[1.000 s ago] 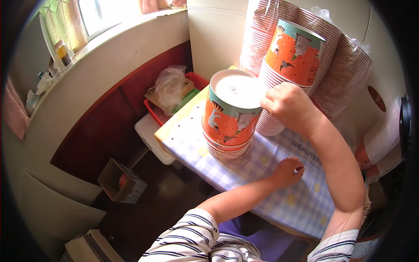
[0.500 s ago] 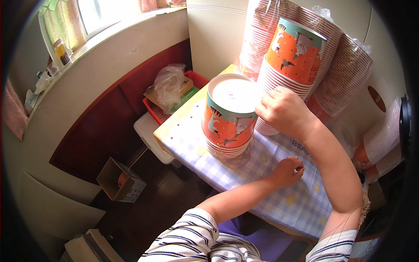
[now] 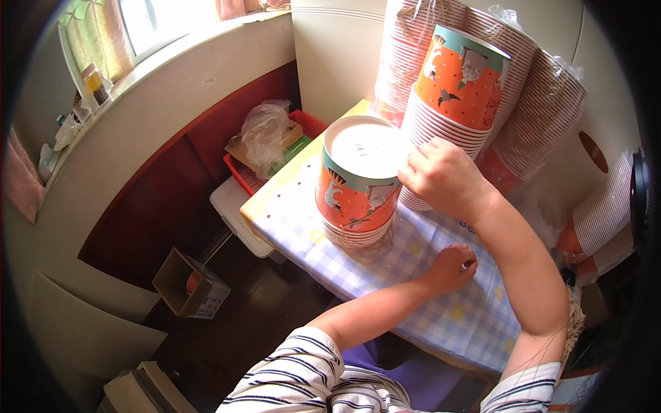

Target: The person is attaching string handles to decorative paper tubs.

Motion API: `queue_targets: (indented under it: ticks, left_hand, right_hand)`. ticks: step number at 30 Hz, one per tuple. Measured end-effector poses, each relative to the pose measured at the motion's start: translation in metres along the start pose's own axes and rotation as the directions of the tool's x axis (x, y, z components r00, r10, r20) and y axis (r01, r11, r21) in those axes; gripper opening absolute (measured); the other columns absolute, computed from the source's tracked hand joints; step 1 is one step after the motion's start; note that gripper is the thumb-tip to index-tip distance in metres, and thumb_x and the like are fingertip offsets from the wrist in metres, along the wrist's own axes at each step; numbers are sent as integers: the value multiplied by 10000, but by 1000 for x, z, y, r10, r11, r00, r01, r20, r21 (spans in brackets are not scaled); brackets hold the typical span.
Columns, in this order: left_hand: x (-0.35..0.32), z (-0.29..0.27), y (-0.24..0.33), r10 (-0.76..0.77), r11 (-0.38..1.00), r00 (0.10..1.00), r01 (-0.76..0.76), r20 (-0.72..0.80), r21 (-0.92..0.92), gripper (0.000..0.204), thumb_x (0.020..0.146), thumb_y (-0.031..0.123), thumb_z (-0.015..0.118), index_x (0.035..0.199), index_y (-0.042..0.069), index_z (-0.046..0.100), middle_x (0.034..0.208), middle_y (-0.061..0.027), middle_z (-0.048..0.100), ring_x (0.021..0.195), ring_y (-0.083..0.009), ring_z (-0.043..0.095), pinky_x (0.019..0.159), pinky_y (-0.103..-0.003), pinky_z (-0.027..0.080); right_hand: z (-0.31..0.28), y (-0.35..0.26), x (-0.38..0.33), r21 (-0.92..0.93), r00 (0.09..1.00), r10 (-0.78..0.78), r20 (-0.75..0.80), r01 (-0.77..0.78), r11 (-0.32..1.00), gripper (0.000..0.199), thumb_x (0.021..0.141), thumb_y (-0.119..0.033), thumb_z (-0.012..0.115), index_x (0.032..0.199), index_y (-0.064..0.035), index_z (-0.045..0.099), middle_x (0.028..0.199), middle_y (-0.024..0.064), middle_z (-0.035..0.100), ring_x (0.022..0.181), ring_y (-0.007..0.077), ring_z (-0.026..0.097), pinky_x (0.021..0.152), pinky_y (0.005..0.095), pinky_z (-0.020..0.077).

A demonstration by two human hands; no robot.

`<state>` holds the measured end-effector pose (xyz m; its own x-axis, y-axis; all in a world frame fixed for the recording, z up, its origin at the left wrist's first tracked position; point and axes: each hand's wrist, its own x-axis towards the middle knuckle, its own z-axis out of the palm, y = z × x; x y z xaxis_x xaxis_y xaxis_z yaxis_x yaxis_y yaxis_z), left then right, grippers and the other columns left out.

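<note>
A short stack of orange-and-teal paper buckets (image 3: 358,199) stands upside down on the table, its white base facing up. My right hand (image 3: 444,175) is closed beside the top bucket's upper edge, fingertips at or very near it; whatever they pinch is hidden. Thin straw-like strands (image 3: 368,242) lie around the lower rims. Lower and nearer, my left hand (image 3: 453,267) is curled over the tablecloth, with something too small to name between its fingers. Just behind my right hand rises a taller stack of the same paper buckets (image 3: 458,82).
Plastic-wrapped bucket stacks (image 3: 544,117) lean at the back right. The checked tablecloth (image 3: 406,303) covers the table. A red crate (image 3: 311,126) with a plastic bag stands beyond its left edge. An open cardboard box (image 3: 186,282) sits lower left. A straw bundle (image 3: 575,327) hangs by my right elbow.
The whole view has shifted very slightly. Both hands keep nearly the same place and pose, and the bucket stacks stand as before.
</note>
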<state>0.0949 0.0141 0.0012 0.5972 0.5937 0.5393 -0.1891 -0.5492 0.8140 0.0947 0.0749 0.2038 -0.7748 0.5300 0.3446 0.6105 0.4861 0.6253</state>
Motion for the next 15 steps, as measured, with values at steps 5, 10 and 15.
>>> queue_targets:
  ticks: [5,10,15]
  left_hand:
    - [1,2,-1,-4,1000,1000,4,-1,-5,125,772,134,601,709,27,594,715,-125,576,741,-329,573,686,-422,446]
    - [0,-1,-1,50,998,998,-51,25,44,89,767,107,610,775,20,626,738,-146,598,737,-329,591,665,-417,462]
    - [-4,-2,1,-51,997,998,49,21,53,105,790,133,629,782,30,644,749,-124,603,747,-313,607,662,-398,480]
  right_hand:
    - [3,-3,-4,-3,999,42,4,-42,999,59,754,-113,569,790,-76,596,803,62,608,702,200,599,669,321,473]
    - [-19,9,-25,8,960,262,-96,-262,965,268,760,-132,619,1013,-44,608,957,112,623,768,229,618,676,364,478]
    - [-39,49,-60,103,807,555,-199,-546,831,344,750,-126,709,1051,-11,587,1021,118,593,873,306,622,758,407,508]
